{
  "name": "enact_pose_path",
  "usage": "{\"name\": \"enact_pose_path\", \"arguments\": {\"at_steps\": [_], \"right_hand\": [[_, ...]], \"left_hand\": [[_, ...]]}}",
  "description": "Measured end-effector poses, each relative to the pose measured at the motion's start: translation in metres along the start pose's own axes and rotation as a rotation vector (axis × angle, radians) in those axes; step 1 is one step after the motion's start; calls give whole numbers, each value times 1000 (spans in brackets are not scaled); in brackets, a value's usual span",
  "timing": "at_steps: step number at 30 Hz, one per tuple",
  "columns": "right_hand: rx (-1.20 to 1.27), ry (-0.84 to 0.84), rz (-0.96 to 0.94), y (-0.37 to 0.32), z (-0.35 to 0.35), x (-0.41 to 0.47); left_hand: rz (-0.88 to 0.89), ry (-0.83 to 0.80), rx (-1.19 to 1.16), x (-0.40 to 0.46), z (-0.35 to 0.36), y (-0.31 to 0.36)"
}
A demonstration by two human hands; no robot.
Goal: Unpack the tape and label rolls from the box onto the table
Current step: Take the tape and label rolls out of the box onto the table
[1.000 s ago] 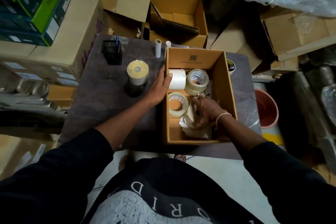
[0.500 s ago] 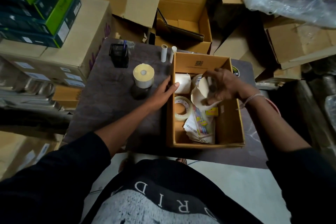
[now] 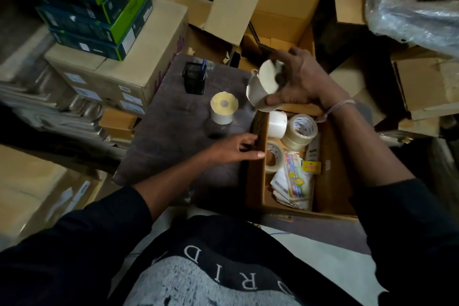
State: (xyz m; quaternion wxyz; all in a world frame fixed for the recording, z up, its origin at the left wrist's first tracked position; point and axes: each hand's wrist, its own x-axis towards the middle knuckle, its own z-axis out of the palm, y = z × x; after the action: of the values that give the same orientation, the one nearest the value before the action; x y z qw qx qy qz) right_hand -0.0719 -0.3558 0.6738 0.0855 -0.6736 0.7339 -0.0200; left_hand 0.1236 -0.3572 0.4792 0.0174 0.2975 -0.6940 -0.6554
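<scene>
The right hand has lifted a label roll clear of the box, grip clamped around it, above the worktop (one roll there already). The left hand, fingers loose, steadies the box wall.

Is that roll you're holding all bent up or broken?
Yes, a bit. The label roll in the right hand, held above the box, has a loose outer layer flaring away from the winding, with a ragged edge. The roll on the table looks neatly wound.
</scene>
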Motion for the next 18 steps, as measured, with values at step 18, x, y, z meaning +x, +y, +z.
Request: {"name": "enact_pose_path", "arguments": {"at_steps": [18], "right_hand": [[30,-182,-103,-128,192,131]], "left_hand": [[-149,156,47,-82,-86,-101]]}}
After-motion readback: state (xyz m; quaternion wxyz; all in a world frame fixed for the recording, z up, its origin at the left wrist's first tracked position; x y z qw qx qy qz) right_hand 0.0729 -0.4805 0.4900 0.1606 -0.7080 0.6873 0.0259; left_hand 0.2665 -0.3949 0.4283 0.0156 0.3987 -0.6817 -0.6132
